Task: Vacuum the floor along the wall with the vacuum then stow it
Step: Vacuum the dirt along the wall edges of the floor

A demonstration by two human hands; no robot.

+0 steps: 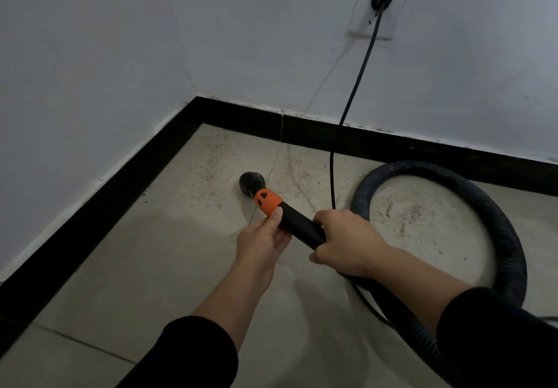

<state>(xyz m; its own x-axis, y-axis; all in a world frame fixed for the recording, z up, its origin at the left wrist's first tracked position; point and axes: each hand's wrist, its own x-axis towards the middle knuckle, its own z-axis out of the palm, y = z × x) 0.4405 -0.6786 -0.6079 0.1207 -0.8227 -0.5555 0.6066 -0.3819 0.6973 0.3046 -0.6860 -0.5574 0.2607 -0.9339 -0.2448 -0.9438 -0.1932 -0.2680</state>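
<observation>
I hold the vacuum's black wand (297,224) with both hands over a beige tiled floor (169,236) near a room corner. Its round black nozzle (251,182) points down at the dusty tile, just behind an orange collar (267,202). My left hand (262,242) cradles the wand from below, its thumb lying against the collar. My right hand (347,242) grips the wand further back, fingers wrapped round it. The ribbed black hose (489,215) loops on the floor to the right. The vacuum's body is out of view.
A black power cord (359,76) runs from a plug in the wall socket (381,7) down to the floor by my right hand. Black skirting (392,143) lines both white walls. Dark specks of dirt lie scattered on the tile near the corner.
</observation>
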